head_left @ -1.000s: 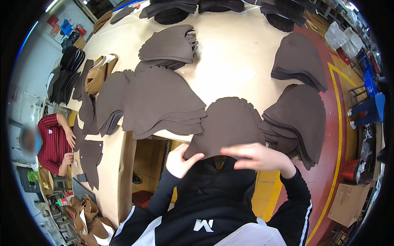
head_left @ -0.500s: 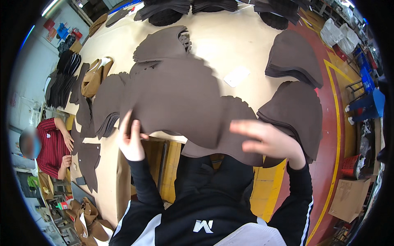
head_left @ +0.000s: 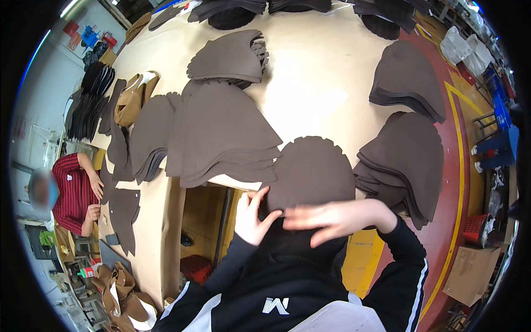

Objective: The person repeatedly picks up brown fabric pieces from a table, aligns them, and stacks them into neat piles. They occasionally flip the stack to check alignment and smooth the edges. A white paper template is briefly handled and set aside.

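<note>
Workshop floor, big cream cutting table [head_left: 326, 94] covered in dark brown cut pieces. Nearest: left hand [head_left: 251, 216] pinches the near-left edge of a rounded scalloped brown piece [head_left: 312, 171] at the table's front edge. Right hand [head_left: 337, 218] lies open, fingers spread, palm down across its near edge, blurred. Piece runs straight away from both hands, long axis front to back; left hand is on it more firmly. Beyond: fan-shaped stack [head_left: 221, 138] left, another stack [head_left: 406, 160] right. Seated person in red striped shirt [head_left: 72, 193] far left.
</note>
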A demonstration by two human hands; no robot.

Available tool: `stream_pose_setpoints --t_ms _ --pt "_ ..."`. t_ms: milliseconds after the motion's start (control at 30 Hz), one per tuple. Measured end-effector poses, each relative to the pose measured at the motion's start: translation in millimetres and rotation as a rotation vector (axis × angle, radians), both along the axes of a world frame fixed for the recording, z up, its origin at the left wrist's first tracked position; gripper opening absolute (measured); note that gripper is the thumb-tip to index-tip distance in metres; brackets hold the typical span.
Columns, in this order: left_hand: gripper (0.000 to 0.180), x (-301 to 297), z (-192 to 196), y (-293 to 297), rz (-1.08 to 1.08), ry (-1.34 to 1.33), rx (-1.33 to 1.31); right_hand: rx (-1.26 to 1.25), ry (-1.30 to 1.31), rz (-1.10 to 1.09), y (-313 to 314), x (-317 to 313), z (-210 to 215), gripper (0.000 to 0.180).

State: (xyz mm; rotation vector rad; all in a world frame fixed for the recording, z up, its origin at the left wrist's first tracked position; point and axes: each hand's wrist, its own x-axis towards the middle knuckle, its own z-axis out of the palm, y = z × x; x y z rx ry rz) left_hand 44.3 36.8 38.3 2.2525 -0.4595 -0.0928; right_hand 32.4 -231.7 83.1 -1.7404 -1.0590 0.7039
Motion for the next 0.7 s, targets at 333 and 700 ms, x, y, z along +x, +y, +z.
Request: stream_pose_setpoints --t_ms 333,700 --pt "0.059 23 15 -10 0.066 0.171 0.0 -0.285 -0.155 -0.161 -20 -36 14 0.063" --pt "0.031 34 9 -8 -0.028 0.581 -0.521 -0.251 -0.173 -1.04 -34 -32 29 0.056"
